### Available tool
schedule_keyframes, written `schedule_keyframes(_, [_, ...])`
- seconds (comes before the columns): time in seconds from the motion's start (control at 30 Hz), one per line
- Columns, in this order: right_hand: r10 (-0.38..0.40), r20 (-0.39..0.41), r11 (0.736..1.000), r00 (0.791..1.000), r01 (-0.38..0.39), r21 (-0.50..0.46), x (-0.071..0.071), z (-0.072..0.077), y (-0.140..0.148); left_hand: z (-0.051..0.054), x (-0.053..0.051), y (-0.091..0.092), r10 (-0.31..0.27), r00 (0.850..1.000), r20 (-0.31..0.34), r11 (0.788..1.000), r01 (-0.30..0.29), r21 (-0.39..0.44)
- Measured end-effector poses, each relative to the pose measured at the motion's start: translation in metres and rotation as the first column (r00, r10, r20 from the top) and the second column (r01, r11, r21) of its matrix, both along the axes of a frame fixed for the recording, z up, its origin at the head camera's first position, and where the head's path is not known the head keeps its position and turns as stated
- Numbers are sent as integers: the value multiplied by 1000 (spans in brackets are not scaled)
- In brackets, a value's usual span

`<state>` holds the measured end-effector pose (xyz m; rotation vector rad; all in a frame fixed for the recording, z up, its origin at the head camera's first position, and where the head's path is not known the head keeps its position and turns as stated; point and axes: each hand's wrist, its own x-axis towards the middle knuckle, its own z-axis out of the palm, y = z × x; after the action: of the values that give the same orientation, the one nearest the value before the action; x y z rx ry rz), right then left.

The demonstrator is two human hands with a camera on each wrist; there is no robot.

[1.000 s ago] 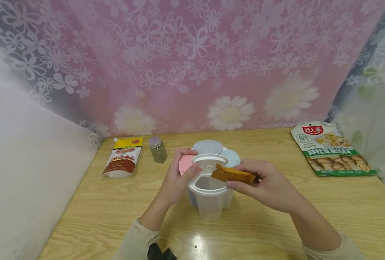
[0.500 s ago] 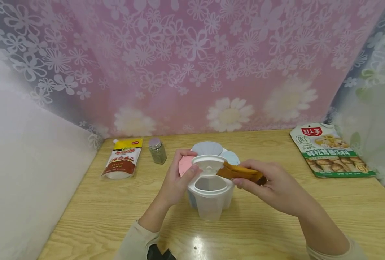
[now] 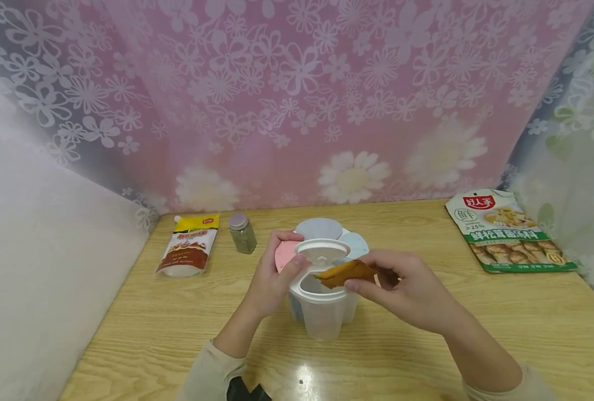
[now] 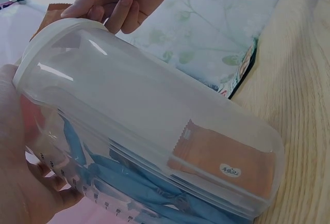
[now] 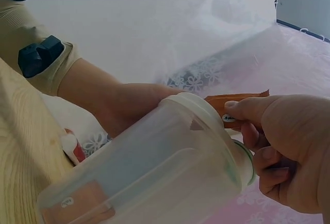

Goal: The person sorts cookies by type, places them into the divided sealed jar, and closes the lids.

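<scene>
My left hand [image 3: 269, 281] grips the left side of a clear plastic compartment storage jar [image 3: 324, 323], its thumb by the raised white flap [image 3: 323, 248] of the front compartment. My right hand [image 3: 409, 289] pinches an orange-brown sachet [image 3: 345, 273] between thumb and fingers. The sachet hangs over the open mouth, its left end at the opening and partly covering it. Through the wall in the left wrist view, another orange sachet [image 4: 227, 162] lies at the bottom of the front compartment. Blue packets [image 4: 129, 182] fill a neighbouring compartment. Pink [image 3: 285, 253] and blue lids cover other compartments.
A brown-and-white spouted pouch [image 3: 189, 245] and a small glass jar [image 3: 243, 233] of dried flakes stand at the back left of the wooden table [image 3: 186, 334]. A green-and-white mushroom seasoning bag [image 3: 507, 231] lies at the back right. A patterned cloth hangs behind.
The sachet in my right hand first shifted right, then came back left and over the mouth of the front compartment. My left hand keeps its hold on the storage jar.
</scene>
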<state>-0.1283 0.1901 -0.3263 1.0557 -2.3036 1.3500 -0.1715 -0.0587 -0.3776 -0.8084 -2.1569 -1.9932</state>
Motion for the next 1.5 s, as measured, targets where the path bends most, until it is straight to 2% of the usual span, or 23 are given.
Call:
schedule_keyframes(0.27, [44, -6, 997, 999, -44, -65, -3, -4, -3, 0, -1, 0, 1, 1000, 4, 1000, -1, -5])
schedule_keyframes(0.33, [12, 11, 995, 1000, -10, -101, -5, -6, -4, 0, -1, 0, 4, 1000, 3, 1000, -4, -5])
schedule_keyframes(0.4, [-48, 59, 988, 997, 56, -144, -7, -8, -3, -1, -2, -1, 7, 1000, -5, 1000, -7, -10])
schedule_keyframes(0.5, [-130, 150, 965, 980, 160, -208, -11, -10, -3, -2, -2, -1, 11, 1000, -28, 1000, -11, -13])
schedule_keyframes(0.53, [-135, 175, 957, 975, 175, -234, -13, -11, -3, -2, -3, -1, 11, 999, -35, 1000, -11, -12])
schedule_keyframes(0.63, [-107, 208, 946, 972, 164, -280, -16, -13, -3, -3, -4, -1, 13, 998, -53, 1000, -14, -13])
schedule_keyframes(0.73, [-84, 211, 948, 974, 143, -285, -17, -15, -3, -3, -4, -1, 28, 998, -54, 999, -29, -20])
schedule_keyframes(0.9, [-139, 213, 951, 967, 190, -243, -16, -15, -4, 0, -3, -1, 38, 999, -29, 999, -39, -25])
schedule_keyframes(1.07, [-149, 280, 942, 948, 222, -253, -14, -14, -7, 2, -2, -3, 12, 1000, -21, 1000, -13, -23])
schedule_keyframes(1.2, [-187, 357, 945, 915, 267, -191, -13, -12, -8, 2, -3, -6, -15, 1000, -15, 1000, 15, -22])
schedule_keyframes(1.3, [-225, 386, 958, 895, 275, -80, -13, -12, -9, 2, -3, -7, -38, 999, 15, 999, 39, -32])
schedule_keyframes(1.37, [-220, 387, 968, 895, 251, -29, -13, -12, -10, 2, -3, -9, -58, 998, 34, 997, 60, -40])
schedule_keyframes(1.5, [-192, 365, 981, 911, 186, 51, -12, -13, -10, 2, -4, -13, -95, 994, 56, 993, 99, -68])
